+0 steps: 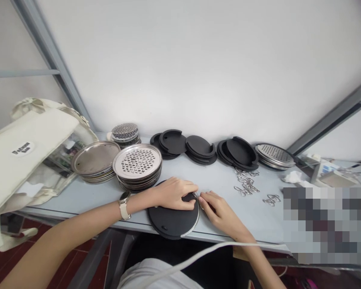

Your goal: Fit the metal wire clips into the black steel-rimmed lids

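In the head view a round black disc [176, 220] with a metal rim along its right side lies at the table's front edge. Across its upper part rests my left hand [176, 193], thumb and fingers closed on the disc near its right edge. My right hand [215, 210] is pinched at that same edge, fingertips close to my left fingers. A bit of shiny metal, seemingly a wire clip [195, 195], shows between the two hands; most of it is hidden. Loose wire clips [246, 182] lie to the right, beyond my right hand.
Stacked grater discs [137, 161] and plain metal discs [95, 157] stand at left, near a cream bag [27, 152]. Black lids [242, 152] line the wall, with more grater discs [273, 155] at right. A white cable [210, 249] crosses before me.
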Demonstrator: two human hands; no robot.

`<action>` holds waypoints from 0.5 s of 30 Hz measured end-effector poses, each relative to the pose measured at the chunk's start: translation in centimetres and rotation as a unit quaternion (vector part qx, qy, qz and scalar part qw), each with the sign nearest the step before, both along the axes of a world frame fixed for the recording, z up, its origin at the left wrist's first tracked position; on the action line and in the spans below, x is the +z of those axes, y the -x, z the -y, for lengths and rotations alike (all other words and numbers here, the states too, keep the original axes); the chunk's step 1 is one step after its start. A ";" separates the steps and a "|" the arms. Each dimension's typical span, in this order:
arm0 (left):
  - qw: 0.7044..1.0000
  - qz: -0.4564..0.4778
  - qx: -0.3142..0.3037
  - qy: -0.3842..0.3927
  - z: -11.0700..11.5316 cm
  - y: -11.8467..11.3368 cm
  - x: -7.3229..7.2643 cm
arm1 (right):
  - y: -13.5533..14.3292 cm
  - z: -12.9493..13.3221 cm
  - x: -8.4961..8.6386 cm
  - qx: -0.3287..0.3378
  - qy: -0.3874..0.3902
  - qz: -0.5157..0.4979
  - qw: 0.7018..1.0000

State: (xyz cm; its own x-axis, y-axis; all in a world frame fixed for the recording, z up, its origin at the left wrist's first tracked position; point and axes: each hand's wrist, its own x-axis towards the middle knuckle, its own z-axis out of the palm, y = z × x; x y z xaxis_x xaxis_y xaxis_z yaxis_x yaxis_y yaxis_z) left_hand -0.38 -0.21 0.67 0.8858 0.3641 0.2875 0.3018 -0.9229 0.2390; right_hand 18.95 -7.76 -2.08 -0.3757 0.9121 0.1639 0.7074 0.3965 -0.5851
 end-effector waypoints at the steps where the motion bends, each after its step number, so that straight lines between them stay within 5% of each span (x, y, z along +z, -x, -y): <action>1: 1.000 0.002 -0.003 0.006 0.0 0.0 0.0 | 0.0 0.0 0.0 -0.001 -0.001 0.000 1.000; 15: 1.000 -0.007 -0.002 0.023 -0.1 -0.1 0.0 | 0.1 0.2 0.3 -0.002 -0.025 0.018 1.000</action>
State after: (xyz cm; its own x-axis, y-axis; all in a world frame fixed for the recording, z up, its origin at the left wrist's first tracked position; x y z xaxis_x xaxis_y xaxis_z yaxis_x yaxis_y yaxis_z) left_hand -0.30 -0.10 0.65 0.8912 0.3731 0.2579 0.3020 -0.9123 0.2765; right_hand 18.87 -7.95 -1.75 -0.3789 0.9044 0.1963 0.7295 0.4224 -0.5379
